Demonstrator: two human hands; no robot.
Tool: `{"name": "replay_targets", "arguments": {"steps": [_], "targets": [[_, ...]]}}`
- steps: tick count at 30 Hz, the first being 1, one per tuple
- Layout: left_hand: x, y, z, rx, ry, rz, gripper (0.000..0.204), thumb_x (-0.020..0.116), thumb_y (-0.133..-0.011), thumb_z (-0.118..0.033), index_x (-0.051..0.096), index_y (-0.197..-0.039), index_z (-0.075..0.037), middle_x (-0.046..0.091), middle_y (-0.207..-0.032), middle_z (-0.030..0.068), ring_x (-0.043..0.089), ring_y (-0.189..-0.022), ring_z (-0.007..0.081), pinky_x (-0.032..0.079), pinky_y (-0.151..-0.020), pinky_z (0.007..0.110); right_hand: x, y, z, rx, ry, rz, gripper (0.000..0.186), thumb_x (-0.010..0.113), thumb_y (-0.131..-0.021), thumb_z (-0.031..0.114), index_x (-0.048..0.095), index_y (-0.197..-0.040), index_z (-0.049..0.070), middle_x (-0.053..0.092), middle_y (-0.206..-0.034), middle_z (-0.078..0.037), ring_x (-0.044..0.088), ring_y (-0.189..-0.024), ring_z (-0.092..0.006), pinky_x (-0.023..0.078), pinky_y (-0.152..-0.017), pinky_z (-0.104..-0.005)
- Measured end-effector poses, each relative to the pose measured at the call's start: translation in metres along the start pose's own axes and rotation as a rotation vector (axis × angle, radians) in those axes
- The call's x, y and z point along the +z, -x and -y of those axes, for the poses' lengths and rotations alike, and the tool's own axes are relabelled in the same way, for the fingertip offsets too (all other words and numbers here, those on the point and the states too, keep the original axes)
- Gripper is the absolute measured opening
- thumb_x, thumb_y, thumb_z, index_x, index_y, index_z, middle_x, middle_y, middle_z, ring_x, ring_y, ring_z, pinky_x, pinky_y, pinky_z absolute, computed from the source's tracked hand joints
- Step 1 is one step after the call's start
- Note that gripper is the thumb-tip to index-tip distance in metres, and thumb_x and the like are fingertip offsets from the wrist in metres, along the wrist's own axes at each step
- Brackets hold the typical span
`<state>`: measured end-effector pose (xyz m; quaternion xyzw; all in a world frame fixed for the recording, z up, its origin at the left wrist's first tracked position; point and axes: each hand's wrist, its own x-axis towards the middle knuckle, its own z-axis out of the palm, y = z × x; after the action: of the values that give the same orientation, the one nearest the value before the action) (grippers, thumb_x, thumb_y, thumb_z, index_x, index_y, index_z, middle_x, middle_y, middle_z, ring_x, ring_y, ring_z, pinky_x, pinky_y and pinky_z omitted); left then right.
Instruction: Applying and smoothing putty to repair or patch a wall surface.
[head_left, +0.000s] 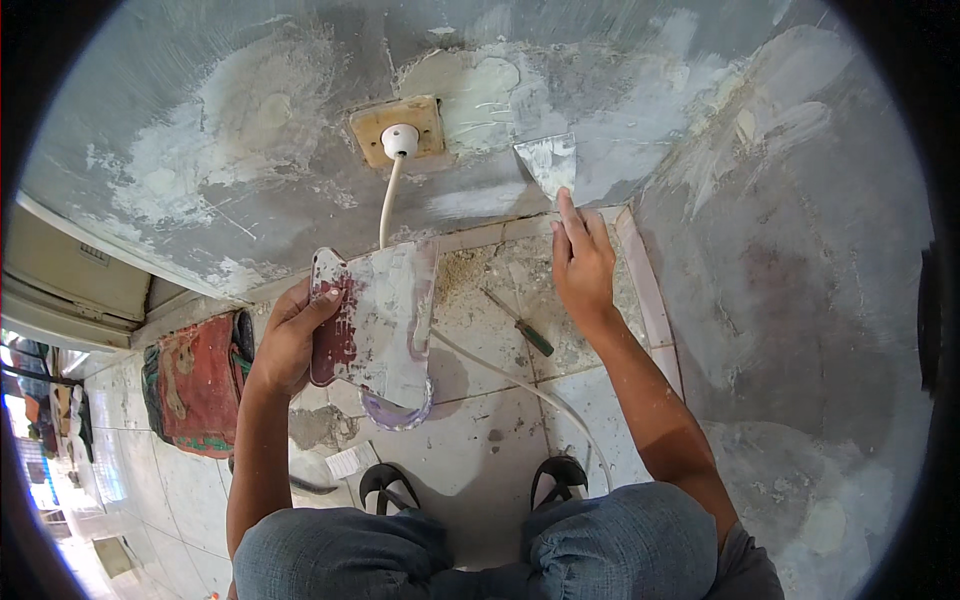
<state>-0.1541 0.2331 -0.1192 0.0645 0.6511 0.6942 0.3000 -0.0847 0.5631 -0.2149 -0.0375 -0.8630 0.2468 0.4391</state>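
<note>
My left hand (293,340) grips a dark red, flat board (385,320) by its left edge, thumb on top. White putty coats most of the board's face. My right hand (583,265) is closed round a putty knife (549,163), its index finger stretched along the tool. The handle is hidden in the hand. The blade, smeared white, lies against or very near the grey wall (640,110), right of the socket; contact is hard to tell. Patches of pale putty (470,95) mark the wall. Beneath the board, a round purple-rimmed container (400,412) is partly covered.
A white plug (400,140) sits in a yellowed wall socket (370,135), its cable (391,205) hanging down behind the board. A green-handled screwdriver (533,337) lies on the dusty tiles. A red and green cloth (200,385) rests at left. My shoes (558,480) stand below.
</note>
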Motion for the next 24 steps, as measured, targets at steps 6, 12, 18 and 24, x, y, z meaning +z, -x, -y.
{"name": "replay_targets", "arguments": {"steps": [6, 12, 18, 24], "targets": [[-0.003, 0.000, 0.002, -0.003, 0.016, -0.001, 0.021, 0.052, -0.096, -0.015, 0.059, -0.110, 0.000, 0.065, -0.093, 0.0042, 0.062, -0.077, 0.0109, 0.051, -0.068, 0.026, -0.005, -0.059, 0.037, -0.108, -0.032, -0.153, 0.051, 0.061, -0.089, 0.000, 0.048, -0.139, 0.005, 0.051, -0.091, -0.013, 0.057, -0.075, -0.0260, 0.049, -0.065, -0.0346], [-0.001, -0.002, 0.001, -0.009, 0.016, 0.009, 0.021, 0.052, -0.095, -0.014, 0.059, -0.111, -0.001, 0.065, -0.092, 0.0037, 0.062, -0.076, 0.0104, 0.051, -0.066, 0.025, 0.015, -0.008, 0.007, 0.054, 0.084, 0.018, 0.048, 0.060, -0.090, 0.000, 0.051, -0.137, 0.006, 0.055, -0.090, -0.014, 0.056, -0.074, -0.0239, 0.047, -0.066, -0.0328], [-0.010, 0.005, -0.006, 0.002, -0.004, -0.019, 0.021, 0.052, -0.096, -0.014, 0.059, -0.111, -0.001, 0.064, -0.089, 0.0029, 0.061, -0.071, 0.0096, 0.051, -0.062, 0.024, 0.006, 0.003, 0.016, 0.027, -0.008, -0.049, 0.048, 0.059, -0.090, -0.001, 0.052, -0.137, 0.006, 0.055, -0.087, -0.012, 0.056, -0.073, -0.0233, 0.047, -0.065, -0.0339], [-0.006, 0.004, -0.002, -0.006, -0.013, -0.028, 0.021, 0.053, -0.096, -0.014, 0.059, -0.111, -0.001, 0.064, -0.091, 0.0038, 0.062, -0.073, 0.0102, 0.052, -0.064, 0.025, -0.004, -0.066, 0.046, -0.087, 0.025, -0.174, 0.052, 0.061, -0.088, -0.001, 0.049, -0.139, 0.005, 0.052, -0.089, -0.013, 0.056, -0.070, -0.0239, 0.048, -0.060, -0.0337]]}}
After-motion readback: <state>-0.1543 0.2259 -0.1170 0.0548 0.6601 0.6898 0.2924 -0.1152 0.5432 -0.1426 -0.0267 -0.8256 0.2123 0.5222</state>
